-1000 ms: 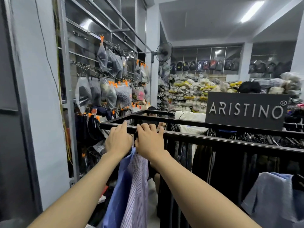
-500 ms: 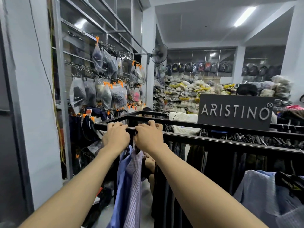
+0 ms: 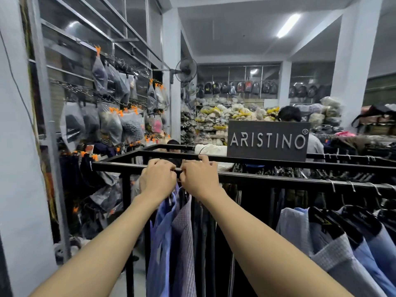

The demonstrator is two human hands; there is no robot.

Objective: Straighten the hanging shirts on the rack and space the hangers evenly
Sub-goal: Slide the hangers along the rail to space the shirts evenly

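A black metal rack rail [image 3: 278, 181] runs from left to right in front of me. My left hand [image 3: 157, 179] and my right hand [image 3: 199, 177] rest side by side on the rail, fingers curled over its top where hanger hooks sit. Under them hang a blue shirt [image 3: 160, 243] and a purple checked shirt [image 3: 184, 243], close together. A gap follows to the right, then several light blue and grey shirts [image 3: 334, 249] hang on black hangers [image 3: 325, 221]. Which hand grips which hook is hidden by the fingers.
An ARISTINO sign [image 3: 267, 140] stands on the far rail. Dark trousers [image 3: 214, 243] hang behind the shirts. Bagged goods [image 3: 111, 125] hang on the left wall rack. A person [image 3: 289, 114] stands behind the sign, and stacked packages [image 3: 225, 112] fill the back shelves.
Both hands stay on the rail over the two left shirts; the right hand's fingers have stretched further over the bar. My view has shifted left, showing more shirts at the right.
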